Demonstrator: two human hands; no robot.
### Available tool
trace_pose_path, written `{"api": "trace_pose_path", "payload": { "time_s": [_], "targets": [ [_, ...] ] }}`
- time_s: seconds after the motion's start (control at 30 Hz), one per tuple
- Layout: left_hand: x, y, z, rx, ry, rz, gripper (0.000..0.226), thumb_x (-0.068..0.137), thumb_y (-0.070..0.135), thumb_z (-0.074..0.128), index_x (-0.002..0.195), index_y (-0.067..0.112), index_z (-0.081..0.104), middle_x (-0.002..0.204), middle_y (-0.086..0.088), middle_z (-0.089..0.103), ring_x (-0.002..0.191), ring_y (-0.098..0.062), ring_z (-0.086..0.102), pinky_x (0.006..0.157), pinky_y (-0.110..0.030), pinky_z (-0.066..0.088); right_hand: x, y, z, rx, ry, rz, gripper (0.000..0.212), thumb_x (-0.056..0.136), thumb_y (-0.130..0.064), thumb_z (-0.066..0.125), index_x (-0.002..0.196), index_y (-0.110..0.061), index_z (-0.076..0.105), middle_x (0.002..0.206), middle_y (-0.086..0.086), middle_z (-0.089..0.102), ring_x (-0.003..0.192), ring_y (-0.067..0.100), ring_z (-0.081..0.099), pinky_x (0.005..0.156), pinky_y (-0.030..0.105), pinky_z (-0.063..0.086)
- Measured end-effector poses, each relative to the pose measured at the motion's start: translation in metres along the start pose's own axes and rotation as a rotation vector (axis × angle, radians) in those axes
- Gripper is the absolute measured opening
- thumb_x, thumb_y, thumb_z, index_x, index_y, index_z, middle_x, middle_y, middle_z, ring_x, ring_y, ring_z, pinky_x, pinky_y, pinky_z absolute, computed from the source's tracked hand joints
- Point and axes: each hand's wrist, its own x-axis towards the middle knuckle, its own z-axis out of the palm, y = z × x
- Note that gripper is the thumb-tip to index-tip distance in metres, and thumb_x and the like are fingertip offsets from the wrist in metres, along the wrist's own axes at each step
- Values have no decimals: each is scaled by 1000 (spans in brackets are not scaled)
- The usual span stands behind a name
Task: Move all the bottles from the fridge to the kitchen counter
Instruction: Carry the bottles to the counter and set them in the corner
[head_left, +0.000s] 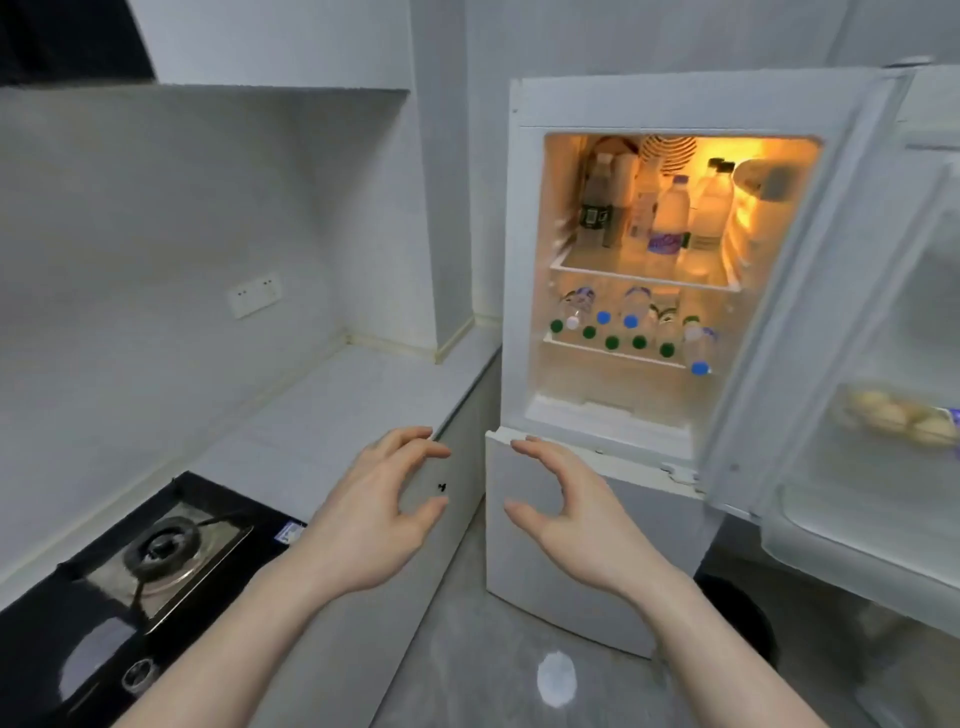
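The white fridge (524, 260) stands open and lit inside. Several upright bottles (670, 218) fill its upper shelf. On the lower shelf lie several bottles (631, 319) on their sides, green and blue caps facing out. The grey kitchen counter (332, 415) runs along the wall to the left of the fridge. My left hand (374, 514) and my right hand (566, 519) hover side by side below the fridge compartment, in front of the lower door, fingers loosely spread and holding nothing.
The fridge door (810, 322) is swung open to the right, with a pack of eggs (898, 415) in its rack. A black gas stove (150, 561) sits on the counter at the near left. A wall socket (254, 295) is above the counter.
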Motion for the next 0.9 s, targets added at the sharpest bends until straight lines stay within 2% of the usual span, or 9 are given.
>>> {"api": "trace_pose_path", "payload": {
  "time_s": [0.07, 0.17, 0.23, 0.37, 0.43, 0.57, 0.83, 0.9],
  "targets": [
    [35, 7, 11, -10, -27, 48, 42, 94, 38, 65, 133, 42, 53, 151, 26, 35, 139, 4, 30, 101, 3, 12, 14, 15, -17, -1, 52, 25, 61, 94, -36, 70, 149, -41, 44, 154, -26, 37, 138, -12, 29, 104, -2, 14],
    [76, 9, 23, -23, -48, 112, 44, 93, 40, 66, 134, 43, 52, 151, 26, 35, 141, 3, 30, 108, -10, 20, 35, 29, -32, -16, 87, 61, 60, 95, -37, 68, 148, -44, 43, 149, -33, 33, 142, -7, 30, 113, 15, 24],
    [111, 6, 32, -32, -60, 156, 45, 92, 40, 67, 135, 42, 52, 151, 26, 35, 140, 2, 31, 109, -12, 20, 57, 40, -39, -28, 131, 77, 60, 94, -39, 68, 148, -45, 43, 154, -31, 34, 142, -5, 32, 118, 24, 30],
    [181, -4, 42, -51, -85, 216, 46, 93, 41, 66, 137, 41, 51, 153, 23, 35, 143, -2, 34, 115, -21, 26, 110, 56, -54, -27, 205, 116, 59, 92, -41, 67, 146, -47, 44, 153, -31, 38, 141, -3, 35, 119, 33, 35],
    [213, -8, 42, -76, -97, 237, 45, 93, 41, 65, 136, 42, 51, 153, 25, 35, 143, -2, 33, 117, -24, 28, 134, 60, -61, -34, 237, 133, 58, 93, -40, 67, 145, -48, 45, 150, -35, 39, 139, -4, 36, 118, 32, 36],
    [276, -9, 45, -92, -106, 296, 47, 95, 37, 64, 139, 41, 49, 154, 26, 32, 143, 0, 29, 112, -17, 22, 179, 68, -79, -27, 333, 157, 56, 92, -37, 69, 143, -49, 47, 145, -35, 43, 133, -9, 38, 116, 29, 37],
    [384, 13, 65, -136, -126, 429, 45, 94, 37, 65, 137, 40, 52, 150, 28, 37, 140, -2, 35, 113, -20, 28, 240, 98, -136, -57, 473, 180, 55, 89, -32, 73, 138, -46, 53, 139, -29, 52, 129, -4, 47, 113, 37, 43],
    [413, 22, 74, -156, -120, 450, 44, 93, 36, 67, 135, 40, 53, 148, 27, 39, 140, -1, 36, 113, -20, 29, 257, 111, -153, -54, 497, 186, 56, 86, -37, 73, 137, -48, 53, 136, -29, 53, 129, -1, 48, 111, 39, 44]
  ]
}}
